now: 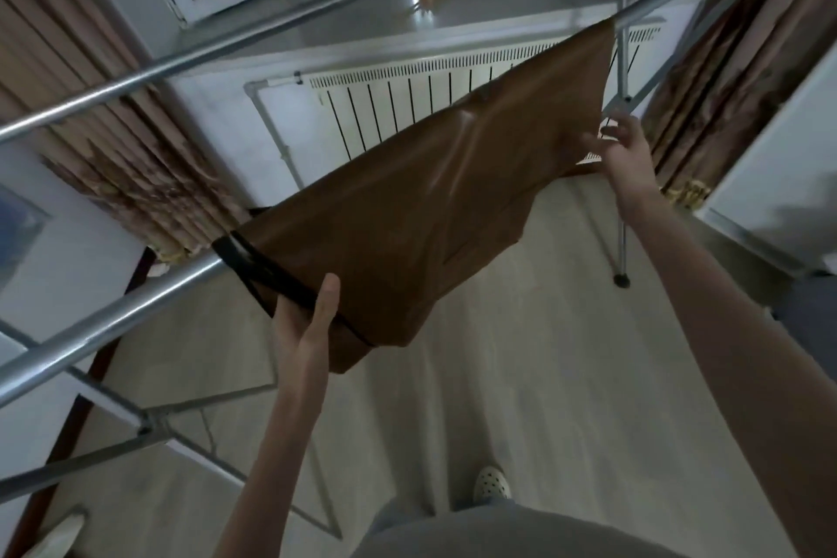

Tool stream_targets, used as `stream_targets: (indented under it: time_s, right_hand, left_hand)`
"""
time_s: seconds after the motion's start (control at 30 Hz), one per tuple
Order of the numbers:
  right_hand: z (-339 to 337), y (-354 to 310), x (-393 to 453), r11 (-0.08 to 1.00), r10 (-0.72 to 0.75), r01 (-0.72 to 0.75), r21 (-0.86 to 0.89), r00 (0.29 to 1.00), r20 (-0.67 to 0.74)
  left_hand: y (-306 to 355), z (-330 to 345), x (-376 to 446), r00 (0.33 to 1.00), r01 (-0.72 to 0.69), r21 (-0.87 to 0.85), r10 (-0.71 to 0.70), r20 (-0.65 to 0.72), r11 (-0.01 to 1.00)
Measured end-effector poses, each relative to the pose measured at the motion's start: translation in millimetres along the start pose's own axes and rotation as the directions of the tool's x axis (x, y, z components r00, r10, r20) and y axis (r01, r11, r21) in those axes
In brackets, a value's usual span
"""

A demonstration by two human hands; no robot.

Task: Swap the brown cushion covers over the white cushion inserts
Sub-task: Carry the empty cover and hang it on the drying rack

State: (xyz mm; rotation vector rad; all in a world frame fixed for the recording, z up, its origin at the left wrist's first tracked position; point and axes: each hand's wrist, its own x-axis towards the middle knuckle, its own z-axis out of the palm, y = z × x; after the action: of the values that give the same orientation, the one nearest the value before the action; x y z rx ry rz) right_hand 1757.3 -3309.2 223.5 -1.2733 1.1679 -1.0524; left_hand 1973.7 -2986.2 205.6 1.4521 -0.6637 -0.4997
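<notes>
A shiny brown cushion cover (407,213) with a black edge hangs draped over a metal rail of a drying rack (136,299). My left hand (305,317) grips its lower left edge, thumb on top of the fabric. At the cover's right side my right hand (620,150) pinches the fabric with its fingers curled. No white insert is in view.
Further rack rails (226,41) cross above, and a rack leg (621,258) stands on the pale floor. A white radiator (407,104) and window sill lie behind. Curtains (113,159) hang at left and right. My slipper (491,483) shows below.
</notes>
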Motion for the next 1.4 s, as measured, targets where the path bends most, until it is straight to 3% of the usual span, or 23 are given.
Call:
stream_targets:
  time_s: [0.13,0.3,0.4,0.57,0.67,0.87,1.2,1.33,1.4]
  right_hand:
    - [-3.5,-22.4,44.9,0.999,-0.053,0.053,-0.007,0.998,-0.027]
    - [2.3,-39.4,61.0,0.997,-0.072,0.075,-0.02,0.989,0.129]
    - [4.4,-45.0,61.0,0.995,-0.089,0.091,-0.026,0.993,0.075]
    - [16.2,-65.8,63.5,0.996,-0.075,0.079,-0.042,0.992,0.1]
    - [30.0,-79.6,55.7,0.988,-0.147,0.149,-0.028,0.988,0.055]
    - [41.1,-108.6,18.8,0.966,-0.257,0.255,0.047,0.965,0.05]
    - [34.3,-211.5,-107.7,0.79,-0.61,0.605,0.102,0.792,0.03]
    - [14.3,-234.3,-179.3,0.645,-0.741,0.743,0.181,0.665,-0.09]
    - [1.4,-235.0,-212.3,0.615,-0.752,0.767,0.183,0.64,-0.153]
  left_hand:
    - [16.4,-0.7,17.9,0.996,-0.016,-0.087,0.009,-0.089,0.996]
    - [31.7,6.2,22.6,0.988,0.018,-0.184,-0.045,-0.147,0.983]
    - [49.2,10.0,19.8,0.99,0.023,-0.138,-0.042,-0.135,0.99]
    - [76.1,13.9,29.0,0.975,-0.045,-0.017,0.04,-0.217,0.999]
    - [92.6,19.9,42.9,0.962,-0.081,0.076,0.097,-0.256,0.994]
    - [121.8,28.5,57.0,0.949,-0.204,0.212,0.247,-0.197,0.956]
    - [169.0,36.3,56.1,0.915,-0.342,0.362,0.396,-0.083,0.867]
    - [214.6,26.3,44.9,0.86,-0.46,0.249,0.497,-0.114,0.852]
    - [234.8,25.2,34.8,0.845,-0.496,0.184,0.52,-0.12,0.848]
